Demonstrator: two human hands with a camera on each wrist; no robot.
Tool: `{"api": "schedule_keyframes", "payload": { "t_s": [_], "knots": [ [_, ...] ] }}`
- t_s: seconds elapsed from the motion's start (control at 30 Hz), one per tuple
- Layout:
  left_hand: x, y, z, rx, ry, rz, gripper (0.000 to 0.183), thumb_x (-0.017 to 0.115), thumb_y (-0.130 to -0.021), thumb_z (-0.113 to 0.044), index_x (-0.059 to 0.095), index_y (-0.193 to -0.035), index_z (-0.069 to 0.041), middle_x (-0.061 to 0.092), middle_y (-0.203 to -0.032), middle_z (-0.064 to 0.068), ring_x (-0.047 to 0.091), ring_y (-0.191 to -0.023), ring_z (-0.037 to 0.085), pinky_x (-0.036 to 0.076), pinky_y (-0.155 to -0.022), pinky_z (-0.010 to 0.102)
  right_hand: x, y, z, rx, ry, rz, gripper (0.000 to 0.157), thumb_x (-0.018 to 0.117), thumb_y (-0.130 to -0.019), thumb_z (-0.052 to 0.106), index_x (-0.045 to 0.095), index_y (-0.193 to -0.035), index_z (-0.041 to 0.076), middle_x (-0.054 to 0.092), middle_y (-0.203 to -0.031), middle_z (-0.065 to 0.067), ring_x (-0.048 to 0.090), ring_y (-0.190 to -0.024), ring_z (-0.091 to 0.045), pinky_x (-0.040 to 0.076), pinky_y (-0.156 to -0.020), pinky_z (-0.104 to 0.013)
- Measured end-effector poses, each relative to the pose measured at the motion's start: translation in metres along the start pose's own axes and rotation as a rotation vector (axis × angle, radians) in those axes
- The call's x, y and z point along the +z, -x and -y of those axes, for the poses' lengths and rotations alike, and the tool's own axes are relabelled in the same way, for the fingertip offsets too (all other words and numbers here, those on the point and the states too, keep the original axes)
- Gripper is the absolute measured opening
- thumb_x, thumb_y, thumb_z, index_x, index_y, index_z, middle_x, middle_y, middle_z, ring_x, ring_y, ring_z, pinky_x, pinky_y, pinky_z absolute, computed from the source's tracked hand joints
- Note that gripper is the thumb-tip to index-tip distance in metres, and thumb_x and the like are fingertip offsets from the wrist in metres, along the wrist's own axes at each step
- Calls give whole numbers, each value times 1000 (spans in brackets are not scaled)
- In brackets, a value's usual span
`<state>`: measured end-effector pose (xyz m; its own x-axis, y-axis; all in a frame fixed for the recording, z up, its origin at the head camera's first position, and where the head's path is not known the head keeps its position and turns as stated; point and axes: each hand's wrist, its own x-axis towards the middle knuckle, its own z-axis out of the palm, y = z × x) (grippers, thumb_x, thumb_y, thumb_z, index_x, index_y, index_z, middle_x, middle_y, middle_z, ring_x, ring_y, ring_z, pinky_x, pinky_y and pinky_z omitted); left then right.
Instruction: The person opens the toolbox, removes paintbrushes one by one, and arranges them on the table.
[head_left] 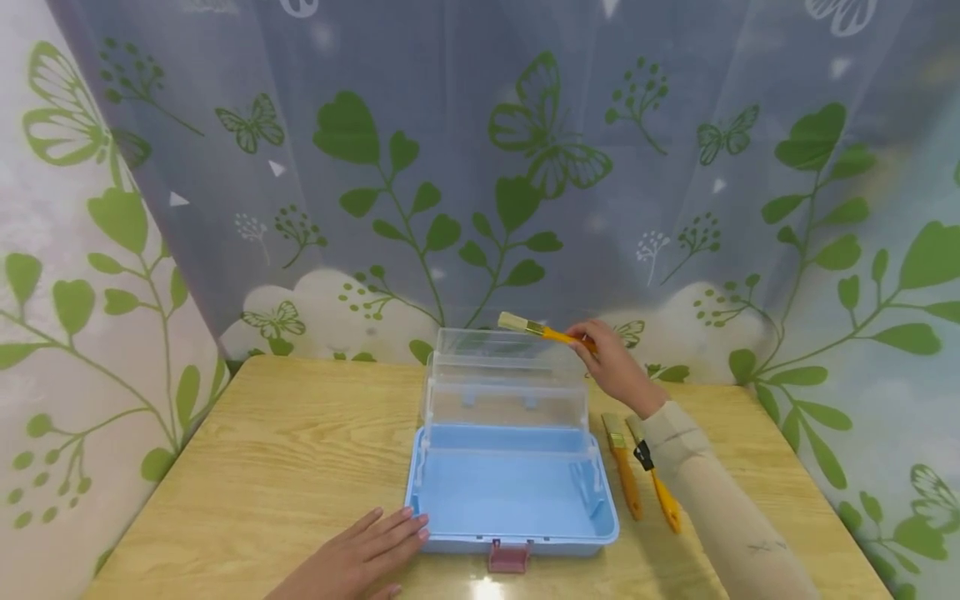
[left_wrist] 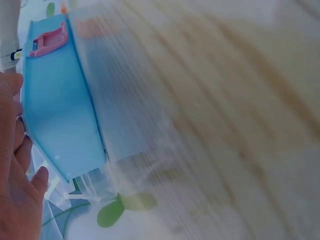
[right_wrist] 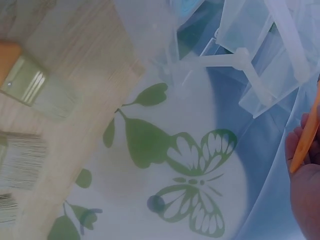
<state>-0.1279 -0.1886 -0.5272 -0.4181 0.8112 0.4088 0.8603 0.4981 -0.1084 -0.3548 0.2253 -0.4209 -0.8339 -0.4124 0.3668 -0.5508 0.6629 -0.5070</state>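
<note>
My right hand point(head_left: 617, 371) holds a paintbrush point(head_left: 555, 335) by its orange handle, above the raised clear lid and trays point(head_left: 506, 404) of a light blue box point(head_left: 510, 500). The brush's pale bristles point left. In the right wrist view only part of that orange handle point(right_wrist: 306, 135) shows, lying across the fingers. My left hand point(head_left: 367, 550) rests with straight fingers on the box's front left corner. The box stands unfolded, with a pink latch point(head_left: 508, 557) at its front. In the left wrist view the blue box wall point(left_wrist: 62, 100) is beside the fingers.
To the right of the box lie a paintbrush point(head_left: 624, 467) with an orange handle and another brush point(head_left: 664, 500) with a black piece around it. The wooden table point(head_left: 315, 442) extends left of the box. A curtain point(head_left: 465, 167) with leaves and butterflies hangs behind.
</note>
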Motion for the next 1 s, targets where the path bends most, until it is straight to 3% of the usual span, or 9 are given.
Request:
{"api": "schedule_keyframes", "payload": {
  "t_s": [0.5, 0.57, 0.73, 1.0],
  "knots": [
    [-3, -1, 1, 12, -15, 16, 74, 69, -96, -39, 40, -156, -7, 46, -157, 8, 7, -158, 13, -2, -126, 26, 2, 22, -10, -119, 23, -140, 22, 61, -100, 2, 64, -122, -2, 61, -111, -17, 59, -96, -28, 55, -84, -48],
    [-3, 0, 1, 12, -18, 19, 74, 68, -97, -39, 39, -157, -8, 46, -158, 8, 7, -158, 13, -2, -127, 26, 3, 26, -11, -133, 18, -164, 23, 62, -99, 0, 63, -121, -3, 62, -112, -17, 61, -97, -30, 55, -89, -51],
    [-2, 1, 0, 8, -17, 29, 72, 66, -99, -39, 37, -158, -9, 43, -160, 7, 7, -158, 13, -2, -127, 26, 4, 36, -14, -106, -5, -184, 23, 62, -99, 2, 63, -122, -3, 62, -114, -18, 61, -102, -32, 54, -94, -53],
    [-1, 1, 1, 13, -14, 17, 74, 67, -98, -38, 37, -158, -8, 43, -160, 7, 8, -158, 13, -1, -127, 26, 5, 53, -20, -64, -27, -254, 19, 61, -100, 1, 64, -119, -2, 62, -108, -13, 60, -96, -25, 53, -84, -29]
  ]
}}
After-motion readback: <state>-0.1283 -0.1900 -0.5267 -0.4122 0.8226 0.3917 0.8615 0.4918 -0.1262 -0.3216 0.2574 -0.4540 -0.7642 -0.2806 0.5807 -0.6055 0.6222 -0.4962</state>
